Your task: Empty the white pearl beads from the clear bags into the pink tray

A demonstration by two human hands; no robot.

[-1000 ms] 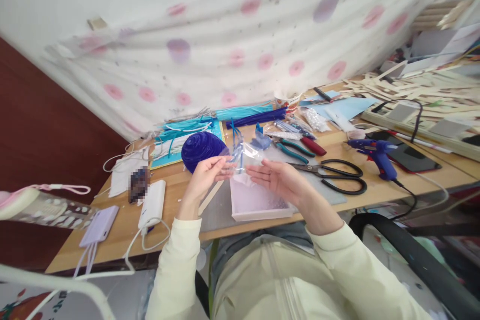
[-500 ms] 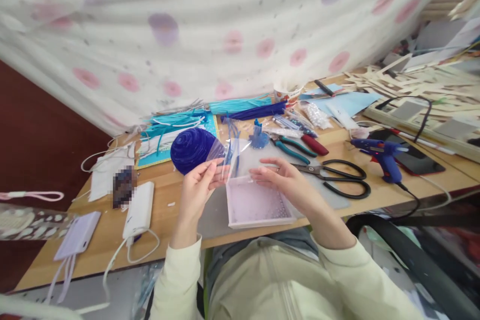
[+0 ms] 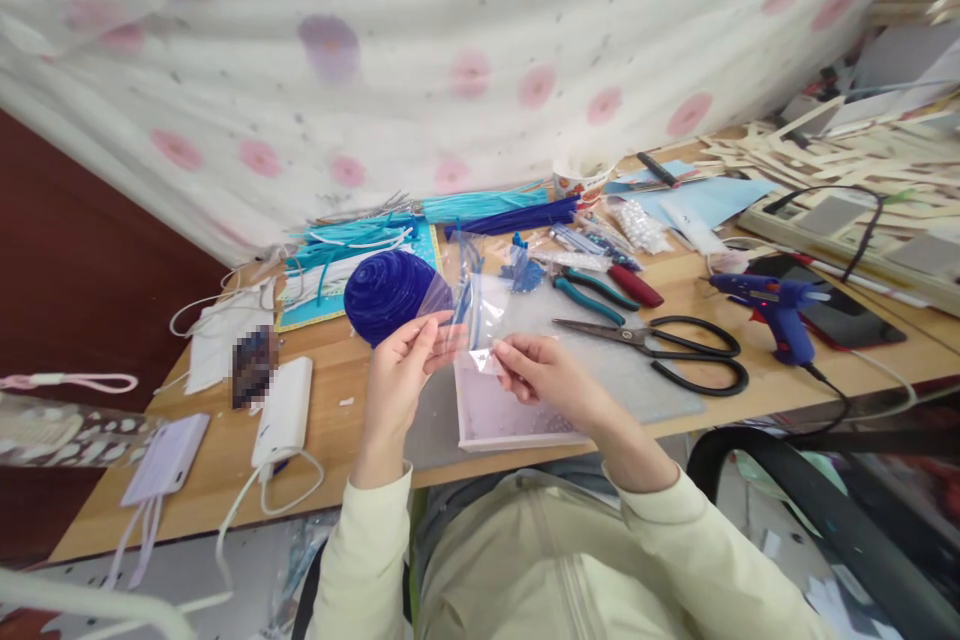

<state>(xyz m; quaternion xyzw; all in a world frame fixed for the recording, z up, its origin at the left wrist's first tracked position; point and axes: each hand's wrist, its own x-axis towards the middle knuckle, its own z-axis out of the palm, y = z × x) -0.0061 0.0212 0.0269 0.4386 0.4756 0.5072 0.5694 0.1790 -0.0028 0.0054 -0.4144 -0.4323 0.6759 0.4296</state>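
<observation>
Between my hands is a clear plastic bag (image 3: 491, 305), with blue strips showing in or behind it. My left hand (image 3: 409, 365) pinches the bag's left side between thumb and fingers. At its lower right edge, my right hand (image 3: 536, 375) has closed its fingers on the plastic. Below them lies a shallow pale pink tray (image 3: 502, 415) with tiny beads in it. A dark blue wound ball (image 3: 394, 290) sits just left of the bag. Behind the bag stands a small blue piece (image 3: 523, 270) with upright prongs.
Black-handled scissors (image 3: 660, 345), teal-handled pliers (image 3: 592, 295) and a blue glue gun (image 3: 776, 305) lie to the right. Turquoise pipe cleaners (image 3: 487, 205) lie at the back. A white power bank (image 3: 283, 415) with a cable is at left. A patterned curtain (image 3: 420, 50) hangs behind the table.
My right hand has moved left and down, and its spread fingers have closed on the edge of the plastic bag. My left hand keeps its pinch. The view has shifted slightly.
</observation>
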